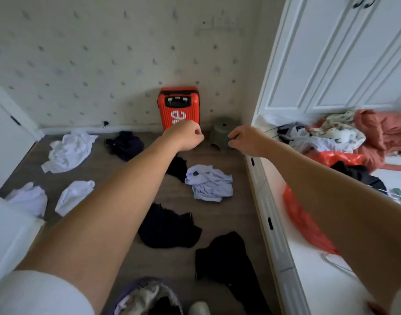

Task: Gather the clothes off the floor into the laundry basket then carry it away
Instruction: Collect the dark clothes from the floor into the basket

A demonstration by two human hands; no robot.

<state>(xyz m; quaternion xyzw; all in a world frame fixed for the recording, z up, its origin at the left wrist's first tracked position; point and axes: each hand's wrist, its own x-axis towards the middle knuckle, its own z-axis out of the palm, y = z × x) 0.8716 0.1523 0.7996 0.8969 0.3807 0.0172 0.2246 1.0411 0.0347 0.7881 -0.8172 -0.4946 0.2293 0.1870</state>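
Both my arms stretch forward over the floor. My left hand (185, 136) is curled into a loose fist with nothing in it. My right hand (246, 139) has bent, parted fingers and is empty too. Clothes lie scattered on the wood floor: a pale blue shirt (209, 184), a black garment (167, 226), another black one (226, 258), a dark navy piece (126, 144), and white pieces (68, 152) (73, 195) (30, 198). The purple laundry basket (147, 296) sits at the bottom edge by my feet, with some clothes in it.
A red suitcase (179, 109) and a grey-green stool (222, 134) stand against the far wall. On the right, a white bed platform (274, 223) holds heaped clothes (345, 135) and a red plastic bag (301, 219), under white wardrobe doors (331, 53). White furniture (6, 235) borders the left.
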